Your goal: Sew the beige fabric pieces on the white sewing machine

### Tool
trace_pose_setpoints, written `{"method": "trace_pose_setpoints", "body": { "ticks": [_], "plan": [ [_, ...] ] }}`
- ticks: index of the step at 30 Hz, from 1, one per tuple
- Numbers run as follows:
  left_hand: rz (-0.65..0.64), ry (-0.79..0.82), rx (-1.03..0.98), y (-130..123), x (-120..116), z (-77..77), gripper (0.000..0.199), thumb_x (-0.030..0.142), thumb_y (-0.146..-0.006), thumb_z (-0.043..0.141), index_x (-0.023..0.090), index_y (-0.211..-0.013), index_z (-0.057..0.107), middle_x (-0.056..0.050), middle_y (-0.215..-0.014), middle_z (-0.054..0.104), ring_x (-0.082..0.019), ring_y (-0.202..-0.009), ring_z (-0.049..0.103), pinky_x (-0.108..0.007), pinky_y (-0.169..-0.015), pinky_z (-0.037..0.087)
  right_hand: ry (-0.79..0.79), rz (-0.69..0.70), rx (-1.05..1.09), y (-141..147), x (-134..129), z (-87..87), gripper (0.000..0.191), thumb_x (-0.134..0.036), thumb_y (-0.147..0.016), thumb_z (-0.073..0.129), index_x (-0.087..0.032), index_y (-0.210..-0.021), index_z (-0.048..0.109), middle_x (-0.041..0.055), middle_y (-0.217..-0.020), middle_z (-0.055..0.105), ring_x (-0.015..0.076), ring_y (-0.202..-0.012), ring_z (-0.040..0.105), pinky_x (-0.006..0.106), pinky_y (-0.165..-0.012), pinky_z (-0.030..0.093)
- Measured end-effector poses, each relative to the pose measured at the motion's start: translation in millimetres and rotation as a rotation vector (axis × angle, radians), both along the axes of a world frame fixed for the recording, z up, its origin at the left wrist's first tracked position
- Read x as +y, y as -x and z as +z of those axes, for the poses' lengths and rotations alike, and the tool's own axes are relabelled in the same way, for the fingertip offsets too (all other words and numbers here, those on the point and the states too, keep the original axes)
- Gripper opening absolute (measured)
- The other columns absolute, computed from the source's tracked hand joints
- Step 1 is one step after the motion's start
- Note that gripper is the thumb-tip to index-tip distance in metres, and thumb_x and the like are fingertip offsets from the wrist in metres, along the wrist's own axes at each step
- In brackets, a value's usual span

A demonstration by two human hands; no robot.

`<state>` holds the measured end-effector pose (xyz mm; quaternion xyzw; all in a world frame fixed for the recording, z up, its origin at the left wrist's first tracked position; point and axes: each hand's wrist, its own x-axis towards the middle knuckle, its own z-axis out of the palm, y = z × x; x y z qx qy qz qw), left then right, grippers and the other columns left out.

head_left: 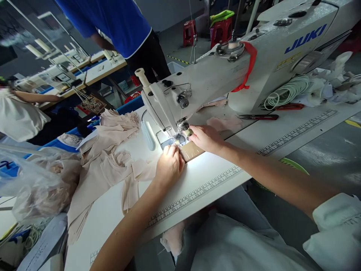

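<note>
A white sewing machine (pixel 208 81) stands on the table, its needle area lit by a small lamp. My left hand (pixel 169 164) rests at the front of the needle plate, fingers bent together, and what they pinch is hidden. My right hand (pixel 205 138) is just right of the needle, thumb and fingers closed beside a small round pale part (pixel 188 132) below the machine head; whether they grip it I cannot make out. Between the hands lies a brown flat panel (pixel 193 150) with bits of thread on it. Beige fabric pieces (pixel 113 158) are heaped to the left of my left hand.
Snips (pixel 258 117), a coil of pale cord (pixel 287 90) and white scraps (pixel 327 84) lie at the right. A printed ruler (pixel 197 194) runs along the table's front edge. A plastic bag (pixel 47 184) sits at the left. Two other people are beyond the table.
</note>
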<state>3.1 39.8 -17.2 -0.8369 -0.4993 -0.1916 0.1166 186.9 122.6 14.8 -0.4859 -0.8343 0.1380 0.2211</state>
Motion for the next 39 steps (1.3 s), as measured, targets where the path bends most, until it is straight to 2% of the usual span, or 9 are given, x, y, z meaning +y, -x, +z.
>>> {"method": "trace_pose_setpoints", "body": {
  "ticks": [11, 20, 24, 27, 29, 32, 35, 37, 39],
  "plan": [
    [-0.012, -0.039, 0.026, 6, 8, 2.0, 0.027, 0.013, -0.095, 0.046, 0.011, -0.109, 0.068, -0.018, -0.107, 0.07, -0.029, -0.094, 0.063, -0.044, -0.086, 0.06, -0.021, 0.017, 0.077, 1, 2, -9.5, 0.03, -0.029, -0.102, 0.047, -0.02, -0.081, 0.067, 0.0029, -0.07, 0.07, 0.0158, -0.066, 0.057, 0.028, -0.064, 0.028],
    [0.029, 0.073, -0.09, 9, 10, 6.5, 0.029, 0.017, -0.097, 0.044, 0.014, -0.114, 0.068, -0.017, -0.116, 0.071, -0.029, -0.105, 0.065, -0.046, -0.096, 0.057, -0.05, 0.016, 0.078, -12, -1, -8.2, 0.042, -0.039, -0.105, 0.041, -0.019, -0.08, 0.068, 0.0037, -0.068, 0.068, 0.0153, -0.063, 0.053, 0.029, -0.062, 0.027],
    [0.273, 0.185, -0.224, 35, 14, 29.4, 0.029, 0.026, -0.098, 0.045, 0.018, -0.117, 0.066, -0.015, -0.122, 0.068, -0.03, -0.114, 0.063, -0.045, -0.099, 0.053, -0.129, 0.121, 0.019, -7, -28, -0.4, 0.033, -0.031, -0.103, 0.043, -0.018, -0.094, 0.072, 0.0064, -0.082, 0.072, 0.0176, -0.072, 0.058, 0.03, -0.065, 0.031],
    [0.568, 0.314, -0.205, 55, 15, 45.0, 0.023, 0.033, -0.092, 0.053, 0.02, -0.104, 0.067, -0.013, -0.107, 0.07, -0.032, -0.111, 0.062, -0.043, -0.092, 0.052, -0.283, 0.398, -0.024, 10, -65, 2.2, 0.03, -0.033, -0.102, 0.049, -0.017, -0.115, 0.071, 0.013, -0.114, 0.073, 0.0249, -0.104, 0.063, 0.035, -0.088, 0.042],
    [0.637, 0.45, -0.191, 63, 12, 50.1, 0.02, 0.037, -0.088, 0.055, 0.021, -0.095, 0.066, -0.008, -0.091, 0.07, -0.03, -0.099, 0.064, -0.039, -0.085, 0.051, -0.379, 0.568, -0.05, 24, -90, -1.4, 0.046, -0.047, -0.1, 0.056, -0.014, -0.131, 0.065, 0.0181, -0.137, 0.064, 0.0311, -0.13, 0.053, 0.044, -0.107, 0.038],
    [0.55, 0.626, -0.286, 67, -1, 52.3, 0.022, 0.042, -0.087, 0.054, 0.022, -0.082, 0.062, 0.0, -0.073, 0.065, -0.021, -0.075, 0.061, -0.031, -0.073, 0.047, -0.377, 0.685, -0.069, 35, -116, -12.8, 0.078, -0.07, -0.092, 0.058, -0.011, -0.143, 0.056, 0.0215, -0.149, 0.055, 0.0347, -0.142, 0.043, 0.051, -0.116, 0.033],
    [0.412, 0.738, -0.454, 73, -31, 55.5, 0.029, 0.05, -0.086, 0.055, 0.022, -0.077, 0.058, 0.005, -0.056, 0.055, -0.015, -0.057, 0.051, -0.026, -0.06, 0.042, -0.339, 0.688, -0.082, 26, -131, -23.6, 0.084, -0.07, -0.089, 0.063, -0.009, -0.146, 0.052, 0.0206, -0.138, 0.061, 0.034, -0.129, 0.052, 0.055, -0.114, 0.035],
    [0.393, 0.83, -0.586, 82, -63, 60.1, 0.035, 0.057, -0.087, 0.057, 0.022, -0.079, 0.058, 0.008, -0.047, 0.046, -0.012, -0.047, 0.042, -0.023, -0.052, 0.037, -0.355, 0.695, -0.088, 14, -141, -28.4, 0.066, -0.055, -0.091, 0.069, -0.012, -0.139, 0.058, 0.0163, -0.124, 0.067, 0.0308, -0.116, 0.058, 0.052, -0.108, 0.041],
    [0.422, 0.946, -0.705, 94, -104, 66.1, 0.042, 0.062, -0.087, 0.058, 0.022, -0.08, 0.058, 0.009, -0.043, 0.039, -0.009, -0.041, 0.033, -0.021, -0.045, 0.029, -0.355, 0.729, -0.021, 1, -155, -31.9, 0.027, -0.033, -0.097, 0.064, -0.017, -0.118, 0.068, 0.0106, -0.108, 0.07, 0.025, -0.104, 0.06, 0.043, -0.098, 0.047]
  ]
}}
